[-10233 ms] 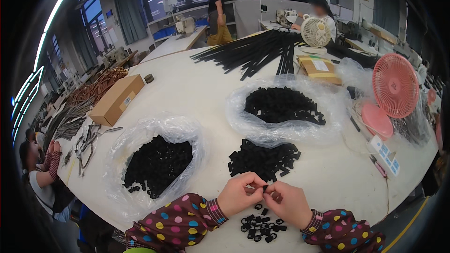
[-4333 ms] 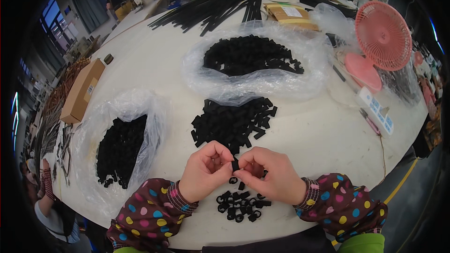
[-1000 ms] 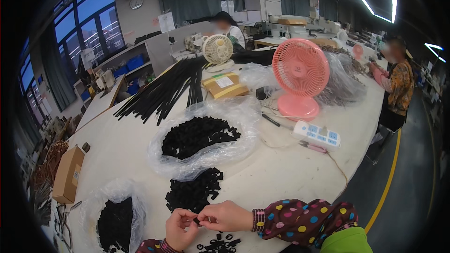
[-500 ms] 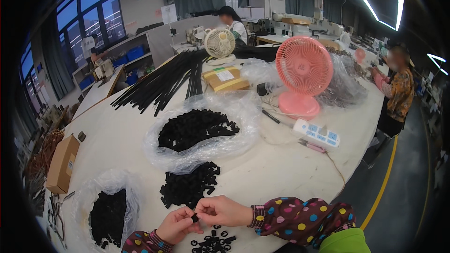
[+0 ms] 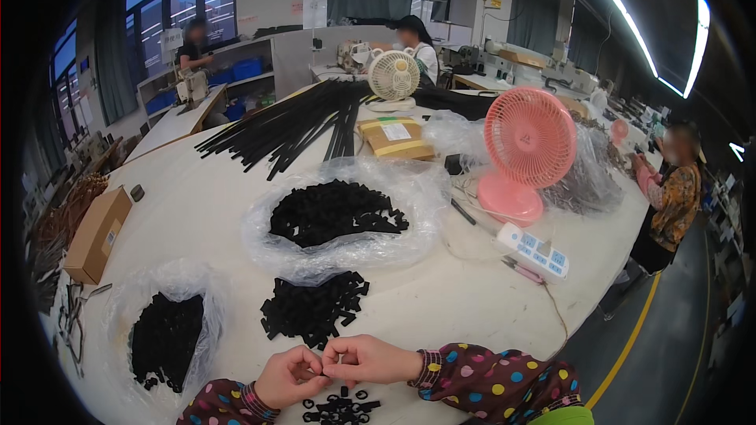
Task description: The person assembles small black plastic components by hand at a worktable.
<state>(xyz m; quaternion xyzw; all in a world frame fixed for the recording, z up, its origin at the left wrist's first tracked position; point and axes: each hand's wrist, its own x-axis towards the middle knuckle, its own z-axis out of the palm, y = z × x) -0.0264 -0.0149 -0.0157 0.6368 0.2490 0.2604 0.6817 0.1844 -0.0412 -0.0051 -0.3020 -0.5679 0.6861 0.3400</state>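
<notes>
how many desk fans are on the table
2: a pink fan at the right side and a white fan at the far end. Others may be hidden.

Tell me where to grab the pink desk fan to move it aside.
Grip the pink desk fan at the short neck just above its round base, coming from its right side. The wide grille offers no firm hold, and a clear plastic bag of black parts crowds its left.

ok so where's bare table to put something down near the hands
Bare table lies right of the loose pile of black pieces, up to the white power strip. Another patch sits between the cardboard box and the big clear bag. Between the hands it is crowded.
</notes>
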